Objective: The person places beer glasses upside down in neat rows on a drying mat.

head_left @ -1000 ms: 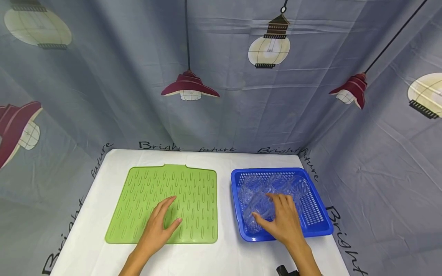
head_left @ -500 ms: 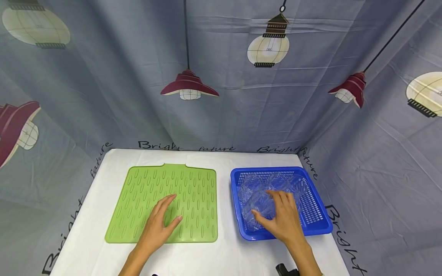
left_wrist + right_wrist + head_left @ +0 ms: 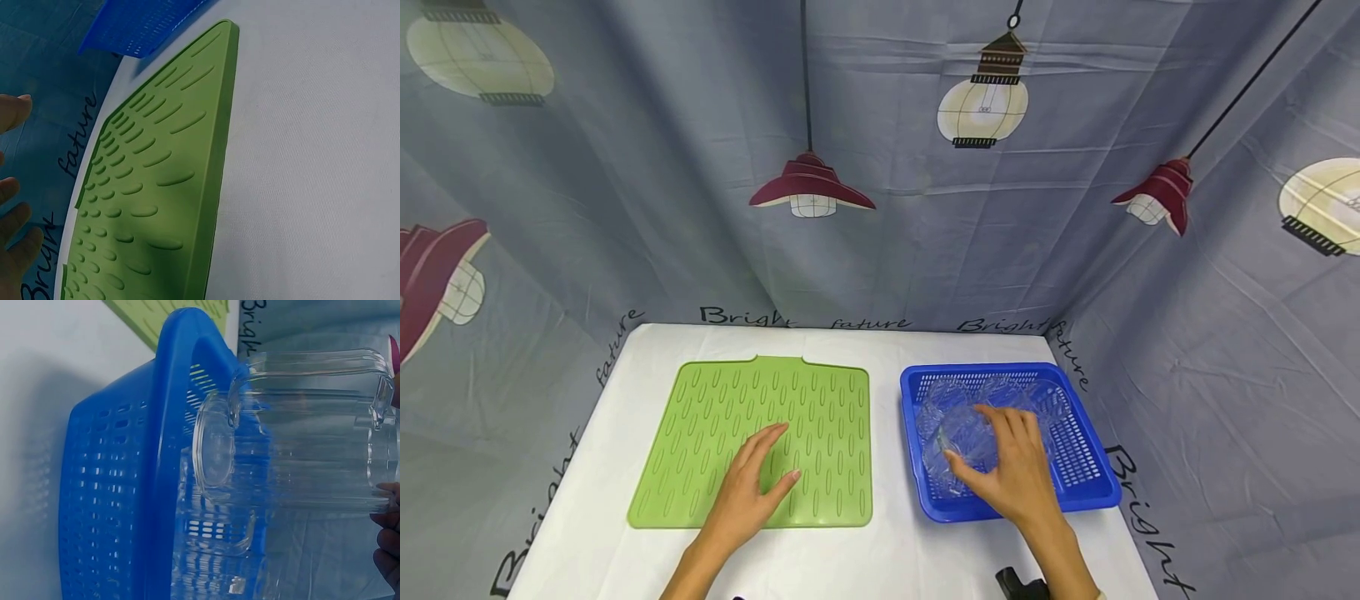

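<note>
My right hand (image 3: 1018, 471) grips a clear glass mug (image 3: 306, 450) by its rim end, with thumb and fingers spread round it. In the right wrist view the mug's base and side handle show, and it is raised above the blue plastic basket (image 3: 159, 487). More clear glassware (image 3: 215, 531) lies in the basket below; outlines overlap, so single pieces are hard to tell apart. Over the green ridged mat (image 3: 700, 442), my left hand (image 3: 745, 500) hovers with relaxed fingers, thumb apart, holding nothing.
A white-covered table (image 3: 887, 567) carries the mat at left and the basket at right. Grey-blue printed curtains (image 3: 880, 267) close off the back and sides. A black device (image 3: 1022, 587) sits by my right wrist.
My right hand has risen slightly with the glass mug. The left hand shifts a touch to the right and otherwise stays over the mat.
</note>
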The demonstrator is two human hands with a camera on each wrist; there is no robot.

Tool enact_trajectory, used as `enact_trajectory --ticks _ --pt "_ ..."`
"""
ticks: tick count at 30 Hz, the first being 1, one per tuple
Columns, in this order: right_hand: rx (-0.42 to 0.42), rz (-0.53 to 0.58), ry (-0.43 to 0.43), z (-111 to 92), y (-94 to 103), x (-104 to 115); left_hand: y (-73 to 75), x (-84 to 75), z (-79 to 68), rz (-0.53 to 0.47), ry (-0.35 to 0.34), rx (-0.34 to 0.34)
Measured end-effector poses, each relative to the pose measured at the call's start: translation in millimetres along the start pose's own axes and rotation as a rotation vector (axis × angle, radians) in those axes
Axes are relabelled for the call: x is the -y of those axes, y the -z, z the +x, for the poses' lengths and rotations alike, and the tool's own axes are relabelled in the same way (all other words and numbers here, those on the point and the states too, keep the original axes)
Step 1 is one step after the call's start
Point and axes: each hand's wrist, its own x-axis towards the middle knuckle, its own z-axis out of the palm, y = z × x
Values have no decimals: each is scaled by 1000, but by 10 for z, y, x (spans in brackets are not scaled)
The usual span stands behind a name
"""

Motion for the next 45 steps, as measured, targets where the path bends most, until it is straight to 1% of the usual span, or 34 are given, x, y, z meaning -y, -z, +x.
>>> enact_trajectory --ticks 13,20,26,29,35,41,45 --pt "-33 10 44 49 47 70 -26 -26 -3 1 -21 -9" --pt "-62 17 79 84 74 106 -38 -38 3 3 -14 -3" --pt "-67 34 83 102 87 156 -45 -60 1 -5 -5 1" --pt "-74 46 88 103 67 190 -53 -54 -1 -6 -1 5" --pt "-81 83 128 130 13 304 -64 -62 8 -17 -1 2" --pt "-59 108 118 159 -45 417 -96 -93 21 -13 -18 7" --pt "-65 123 139 172 -96 447 -118 -107 29 -5 -26 10"
